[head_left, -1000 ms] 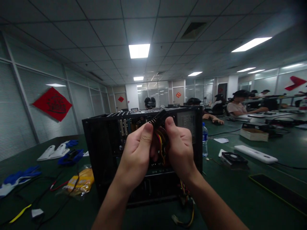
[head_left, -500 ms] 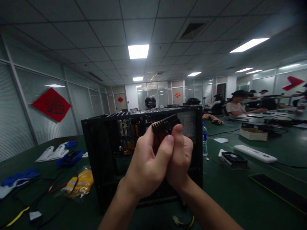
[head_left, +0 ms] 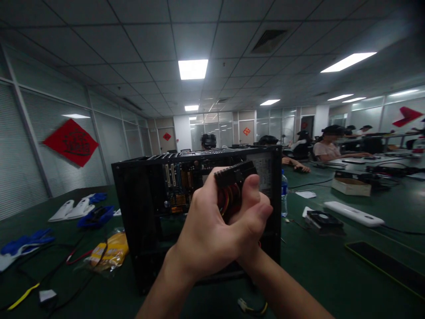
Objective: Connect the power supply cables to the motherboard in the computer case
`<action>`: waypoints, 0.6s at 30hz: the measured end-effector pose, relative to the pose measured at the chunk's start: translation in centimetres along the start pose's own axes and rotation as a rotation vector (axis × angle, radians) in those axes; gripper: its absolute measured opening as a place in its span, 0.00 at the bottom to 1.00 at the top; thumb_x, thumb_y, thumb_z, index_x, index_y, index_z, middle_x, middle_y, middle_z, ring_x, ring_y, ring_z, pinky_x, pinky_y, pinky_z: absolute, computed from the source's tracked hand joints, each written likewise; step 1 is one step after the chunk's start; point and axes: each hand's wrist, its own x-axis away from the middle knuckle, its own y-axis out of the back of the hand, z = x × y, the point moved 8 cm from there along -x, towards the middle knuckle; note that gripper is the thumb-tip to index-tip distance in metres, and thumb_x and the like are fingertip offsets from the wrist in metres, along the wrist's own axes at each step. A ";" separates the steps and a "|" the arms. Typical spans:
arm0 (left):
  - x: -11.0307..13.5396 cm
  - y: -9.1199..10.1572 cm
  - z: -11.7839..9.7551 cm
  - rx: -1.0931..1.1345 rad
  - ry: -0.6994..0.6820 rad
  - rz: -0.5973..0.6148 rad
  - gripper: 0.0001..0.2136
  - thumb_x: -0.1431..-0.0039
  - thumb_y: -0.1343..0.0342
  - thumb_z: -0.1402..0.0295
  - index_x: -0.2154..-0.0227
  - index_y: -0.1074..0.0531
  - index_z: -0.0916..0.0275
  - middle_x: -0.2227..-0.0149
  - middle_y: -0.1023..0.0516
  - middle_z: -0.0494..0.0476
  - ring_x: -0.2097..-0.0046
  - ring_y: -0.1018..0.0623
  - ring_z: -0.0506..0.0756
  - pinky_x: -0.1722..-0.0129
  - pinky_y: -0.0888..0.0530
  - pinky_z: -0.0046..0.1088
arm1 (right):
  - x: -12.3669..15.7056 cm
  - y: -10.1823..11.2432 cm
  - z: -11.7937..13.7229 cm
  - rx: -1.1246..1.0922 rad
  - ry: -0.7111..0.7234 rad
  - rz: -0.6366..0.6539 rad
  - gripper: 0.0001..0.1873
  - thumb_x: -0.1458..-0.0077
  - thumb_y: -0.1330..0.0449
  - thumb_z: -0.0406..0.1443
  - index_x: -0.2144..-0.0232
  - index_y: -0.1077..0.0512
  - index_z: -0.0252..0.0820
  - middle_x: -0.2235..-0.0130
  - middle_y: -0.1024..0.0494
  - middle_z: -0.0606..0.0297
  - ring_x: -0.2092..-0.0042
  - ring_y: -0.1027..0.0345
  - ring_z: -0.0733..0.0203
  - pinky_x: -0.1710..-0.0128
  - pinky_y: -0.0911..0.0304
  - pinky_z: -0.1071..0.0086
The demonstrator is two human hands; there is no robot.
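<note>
On the left, a yellow plastic packet point(head_left: 114, 249) lies near the open black metal computer case point(head_left: 142, 208). In front of this case, the left hand point(head_left: 212, 235) and the right hand point(head_left: 250, 195) are closed together around a black ribbed plastic connector point(head_left: 235, 173) with coloured wires point(head_left: 228, 198); at right stands a clear plastic bottle point(head_left: 284, 197).

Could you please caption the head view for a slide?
Left hand and right hand hold a black connector before an open computer case.
</note>
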 end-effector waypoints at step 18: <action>0.2 0.0 -1.2 -0.130 -0.048 -0.063 0.11 0.36 0.41 0.62 0.55 0.32 0.60 0.56 0.20 0.53 0.57 0.20 0.52 0.62 0.22 0.21 | 0.8 0.0 -1.2 0.159 0.059 0.087 0.30 0.29 0.63 0.50 0.77 0.36 0.45 0.82 0.40 0.69 0.80 0.43 0.63 0.80 0.44 0.67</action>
